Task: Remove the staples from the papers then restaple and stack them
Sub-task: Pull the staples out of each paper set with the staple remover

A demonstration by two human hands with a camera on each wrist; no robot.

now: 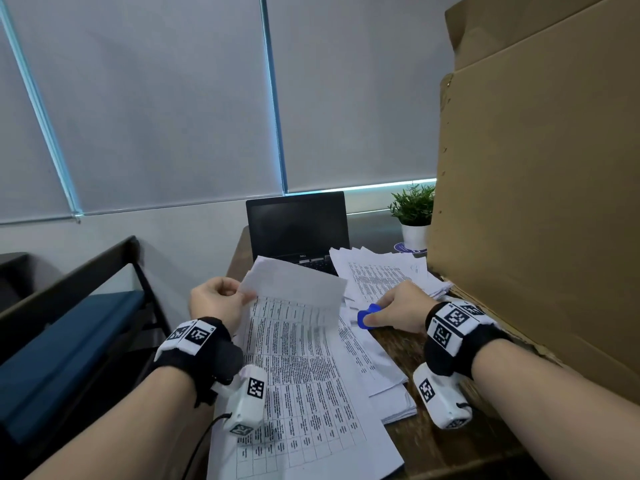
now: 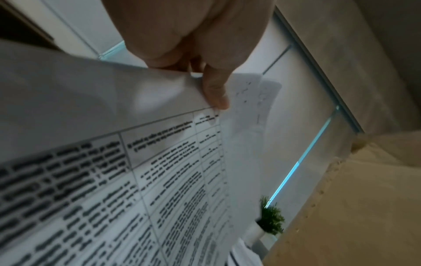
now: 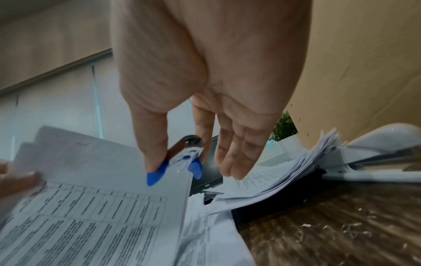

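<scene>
While lifted at its far left corner by pinching left hand (image 1: 217, 300), printed paper set (image 1: 298, 358) long axis running away toward laptop (image 1: 298, 227), right hand (image 1: 398, 311) clamped on blue staple remover (image 1: 367, 317) right of set, loose stack (image 1: 384, 271) right of laptop, cardboard (image 1: 540, 202) walling right.

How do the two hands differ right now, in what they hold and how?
The left hand pinches the top corner of a paper sheet, peeling it up off the printed papers; the right hand pinches a blue staple remover. The left hand is raised over the papers, the right sits low by the paper pile. Both wear wrist cameras and grip with thumb and fingers.
</scene>
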